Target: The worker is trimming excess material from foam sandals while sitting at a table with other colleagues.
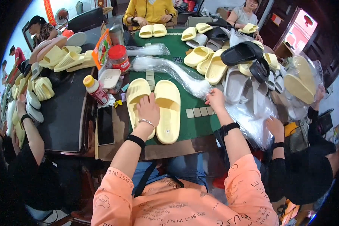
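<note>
A pair of pale yellow slippers lies side by side in front of me, toes pointing away: the left slipper (136, 90) and the right slipper (168, 122). My left hand (148, 109) lies over the left slipper near its strap, fingers stretched out and resting along its inner side. My right hand (215, 98) is to the right of the pair, its fingers closed on the near end of a long bundle of clear plastic bags (177, 77). That bundle runs away to the left across the green table mat (199, 126).
Many yellow, grey and black slippers (239, 52) are heaped at the right. On the left stand a red-lidded jar (119, 60), a yellow-capped bottle (96, 89) and a dark phone (105, 126). Co-workers sit around; a person's hand (275, 128) touches clear plastic (252, 120) at the right.
</note>
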`<action>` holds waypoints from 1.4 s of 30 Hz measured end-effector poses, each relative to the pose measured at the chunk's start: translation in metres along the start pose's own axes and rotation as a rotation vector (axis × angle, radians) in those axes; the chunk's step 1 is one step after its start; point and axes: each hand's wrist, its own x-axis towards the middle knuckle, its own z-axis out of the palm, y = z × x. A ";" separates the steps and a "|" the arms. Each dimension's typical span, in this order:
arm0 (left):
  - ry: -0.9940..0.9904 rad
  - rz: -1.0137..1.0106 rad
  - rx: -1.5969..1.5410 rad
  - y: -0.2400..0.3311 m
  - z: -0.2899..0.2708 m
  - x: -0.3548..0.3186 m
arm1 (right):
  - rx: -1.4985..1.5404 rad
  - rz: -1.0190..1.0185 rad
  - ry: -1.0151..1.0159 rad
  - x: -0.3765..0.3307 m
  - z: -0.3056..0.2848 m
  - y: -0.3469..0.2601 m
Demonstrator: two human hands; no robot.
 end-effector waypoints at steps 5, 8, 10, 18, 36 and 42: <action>0.020 0.014 0.018 0.003 -0.003 0.000 | 0.185 -0.001 0.085 -0.003 0.004 0.001; 0.028 0.021 0.017 0.005 -0.002 0.002 | 0.178 -0.037 0.117 -0.004 -0.002 0.006; 0.017 0.016 0.015 0.002 -0.002 0.001 | 0.152 -0.048 0.124 -0.009 -0.006 0.004; -0.006 0.032 0.040 0.003 -0.001 0.006 | 0.504 -0.304 0.420 -0.094 -0.110 -0.009; 0.230 0.028 -0.493 0.028 -0.065 -0.023 | 0.239 -0.264 -0.345 -0.127 0.043 -0.115; 0.022 -0.053 -0.871 0.023 -0.075 -0.025 | 0.157 -0.252 -0.343 -0.118 0.070 -0.134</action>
